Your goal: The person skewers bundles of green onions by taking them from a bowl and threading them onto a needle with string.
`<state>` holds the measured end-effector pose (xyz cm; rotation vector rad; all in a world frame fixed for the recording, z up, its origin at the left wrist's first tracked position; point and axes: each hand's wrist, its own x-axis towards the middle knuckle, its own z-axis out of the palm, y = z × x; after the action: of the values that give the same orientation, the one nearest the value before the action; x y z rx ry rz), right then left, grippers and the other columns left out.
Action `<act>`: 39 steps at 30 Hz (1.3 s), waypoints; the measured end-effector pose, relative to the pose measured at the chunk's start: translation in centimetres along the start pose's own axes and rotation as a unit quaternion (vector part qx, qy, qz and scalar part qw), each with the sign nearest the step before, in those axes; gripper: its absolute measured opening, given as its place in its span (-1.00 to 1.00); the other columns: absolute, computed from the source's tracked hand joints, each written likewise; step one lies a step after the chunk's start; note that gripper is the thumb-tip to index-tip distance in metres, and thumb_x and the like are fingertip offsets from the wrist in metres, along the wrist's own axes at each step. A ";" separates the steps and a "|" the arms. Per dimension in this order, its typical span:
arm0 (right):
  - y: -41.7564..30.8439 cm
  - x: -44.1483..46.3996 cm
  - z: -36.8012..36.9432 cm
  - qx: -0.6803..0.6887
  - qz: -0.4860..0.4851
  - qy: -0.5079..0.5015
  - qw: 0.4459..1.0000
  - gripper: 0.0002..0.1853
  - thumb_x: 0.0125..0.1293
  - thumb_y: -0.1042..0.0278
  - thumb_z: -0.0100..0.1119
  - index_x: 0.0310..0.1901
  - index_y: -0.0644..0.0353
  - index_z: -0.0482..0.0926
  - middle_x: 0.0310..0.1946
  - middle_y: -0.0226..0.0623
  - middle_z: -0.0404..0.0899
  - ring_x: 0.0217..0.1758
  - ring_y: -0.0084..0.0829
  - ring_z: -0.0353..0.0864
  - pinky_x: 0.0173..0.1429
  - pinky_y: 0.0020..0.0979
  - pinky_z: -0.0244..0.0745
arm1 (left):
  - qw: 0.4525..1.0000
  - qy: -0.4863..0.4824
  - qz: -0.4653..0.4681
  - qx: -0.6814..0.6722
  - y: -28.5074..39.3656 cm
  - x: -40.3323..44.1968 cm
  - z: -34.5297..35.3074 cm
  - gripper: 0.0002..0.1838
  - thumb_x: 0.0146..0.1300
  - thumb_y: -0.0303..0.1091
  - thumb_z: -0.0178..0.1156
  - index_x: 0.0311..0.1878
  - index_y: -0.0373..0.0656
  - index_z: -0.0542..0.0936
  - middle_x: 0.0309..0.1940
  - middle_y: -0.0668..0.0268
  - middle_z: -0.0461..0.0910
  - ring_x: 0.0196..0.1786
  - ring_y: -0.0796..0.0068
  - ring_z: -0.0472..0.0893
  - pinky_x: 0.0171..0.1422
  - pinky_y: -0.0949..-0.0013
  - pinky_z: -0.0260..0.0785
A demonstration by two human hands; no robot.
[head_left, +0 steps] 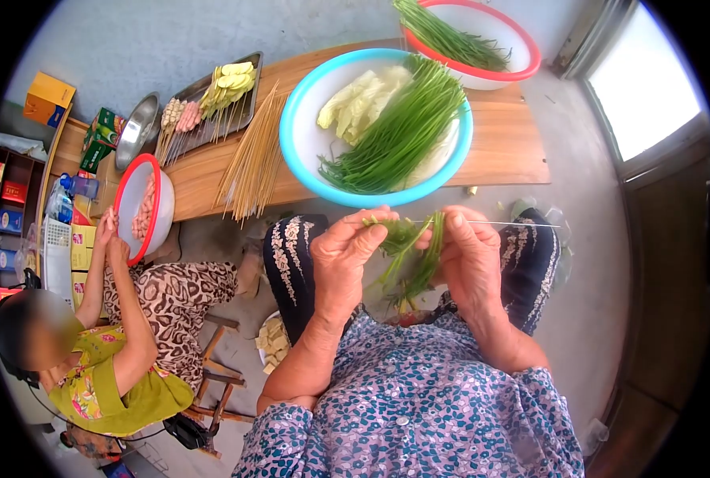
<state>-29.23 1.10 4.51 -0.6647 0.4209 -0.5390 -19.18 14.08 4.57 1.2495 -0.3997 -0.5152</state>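
Note:
Between my hands, above my lap, is a small bunch of green chives, folded over at the top with its ends hanging down. My left hand pinches the left part of this bunch. Thumb and fingers of my right hand close on the chives and a thin skewer, whose bare length sticks out to the right. How far the skewer runs through the chives is partly hidden by my fingers. Just beyond my hands stands a blue-rimmed basin with a large heap of chives and pale leaves.
A wooden table holds loose skewers, a metal tray of filled skewers and a red-rimmed basin of greens. On the left, a seated person handles pinkish pieces at another red-rimmed basin. A bowl of pale pieces sits low beside my leg.

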 end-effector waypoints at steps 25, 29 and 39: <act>-0.6 0.1 -1.2 -0.057 -0.061 -0.006 0.996 -0.80 0.27 0.36 0.19 -0.26 0.37 0.60 -0.29 -0.22 0.62 -0.20 -0.43 0.57 0.06 -0.42 0.40 | 0.994 0.000 0.050 -0.092 0.9 0.2 1.0 -0.78 0.08 -0.64 0.26 -0.17 -0.30 0.55 -0.22 0.27 0.62 -0.12 0.54 0.56 0.08 0.48 0.37; -0.7 0.0 -0.8 -0.045 -0.075 -0.005 0.996 -0.82 0.28 0.37 0.18 -0.28 0.35 0.60 -0.30 -0.22 0.62 -0.20 -0.43 0.56 0.05 -0.43 0.40 | 0.997 -0.018 0.074 0.004 1.4 0.6 0.5 -0.73 0.01 -0.62 0.32 -0.18 -0.29 0.54 -0.19 0.28 0.59 -0.07 0.54 0.52 0.12 0.41 0.35; -0.7 -0.2 -0.6 -0.094 -0.108 -0.007 0.990 -0.82 0.27 0.38 0.18 -0.31 0.37 0.62 -0.31 -0.25 0.61 -0.20 -0.46 0.54 0.05 -0.46 0.36 | 0.845 -0.061 0.284 0.448 5.2 1.7 0.6 -0.74 -0.21 -0.44 0.42 -0.35 -0.12 0.62 -0.09 0.30 0.56 0.01 0.21 0.48 0.23 0.06 0.20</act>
<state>-29.94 0.49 4.56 -0.9025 0.3913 -0.7045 -17.31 13.82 9.70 1.8869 -1.1675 0.1576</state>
